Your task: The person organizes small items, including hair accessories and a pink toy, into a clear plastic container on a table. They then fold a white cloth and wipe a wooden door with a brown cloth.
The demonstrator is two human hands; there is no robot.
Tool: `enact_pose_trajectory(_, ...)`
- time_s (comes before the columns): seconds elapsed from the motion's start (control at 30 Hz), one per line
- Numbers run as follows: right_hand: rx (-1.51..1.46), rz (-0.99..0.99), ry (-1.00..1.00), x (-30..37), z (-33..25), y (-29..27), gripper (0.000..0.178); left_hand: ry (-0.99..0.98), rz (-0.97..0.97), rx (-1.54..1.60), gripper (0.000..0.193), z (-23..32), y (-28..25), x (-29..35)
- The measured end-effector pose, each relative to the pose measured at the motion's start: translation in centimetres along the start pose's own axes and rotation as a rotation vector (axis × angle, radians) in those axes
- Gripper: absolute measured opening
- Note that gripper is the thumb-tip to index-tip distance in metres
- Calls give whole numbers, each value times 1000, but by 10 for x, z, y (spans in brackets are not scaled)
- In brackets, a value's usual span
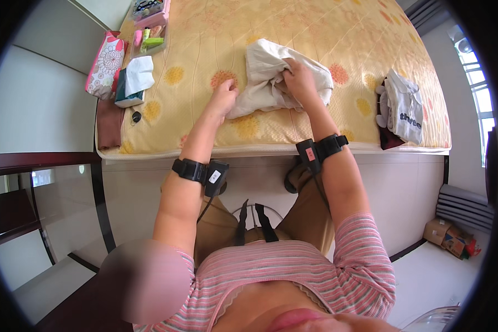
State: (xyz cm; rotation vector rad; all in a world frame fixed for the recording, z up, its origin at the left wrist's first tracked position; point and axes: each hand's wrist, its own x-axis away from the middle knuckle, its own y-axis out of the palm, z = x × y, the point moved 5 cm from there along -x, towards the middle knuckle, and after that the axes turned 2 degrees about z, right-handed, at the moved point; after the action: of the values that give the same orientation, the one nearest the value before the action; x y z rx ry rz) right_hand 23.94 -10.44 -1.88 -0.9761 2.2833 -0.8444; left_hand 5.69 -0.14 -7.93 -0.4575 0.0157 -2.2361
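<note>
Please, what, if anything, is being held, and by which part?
The right hand seems to grip the cream cloth by its middle folds; whether the left hand grips its left edge cannot be told.

Dark lettering point(409, 118) here, across the pale folded garment point(399, 99) by the near right corner of the bed point(199, 50)! White label point(214, 176), red label point(310, 154) on forearm boxes: unreadably small.

Light is bright, the window point(483, 108) at right glares, edges bend near the black rim, lower left blurs.
</note>
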Motion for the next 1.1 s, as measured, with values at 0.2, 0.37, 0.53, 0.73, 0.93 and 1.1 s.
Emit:
enact_pose_trajectory(0.2, -933, 93, 400, -12, 43, -15, 23, -41, -57, -6, 44, 6, 10, 3)
enact_pose_trajectory(0.37, -1050, 42, 412, -5, 31, -25, 21, -7, 47, -109, 56, 32, 19, 16)
enact_pose_trajectory(0.53, -1001, -69, 341, -4, 22, -30, 25, 11, -200, 83, 50, 42, 43, 23)
enact_pose_trajectory(0.73, -231, -414, -104, 15, -9, -29, 44, -184, -287, 531, 38, 42, 42, 23)
enact_pose_trajectory(0.93, 42, -92, 7, -1, 34, -54, 53, -166, -187, 610, 31, 33, 19, 12)
enact_pose_trajectory(1.1, 10, -405, 113, 14, 42, -30, 56, 57, 77, 709, 32, 42, -34, 2)
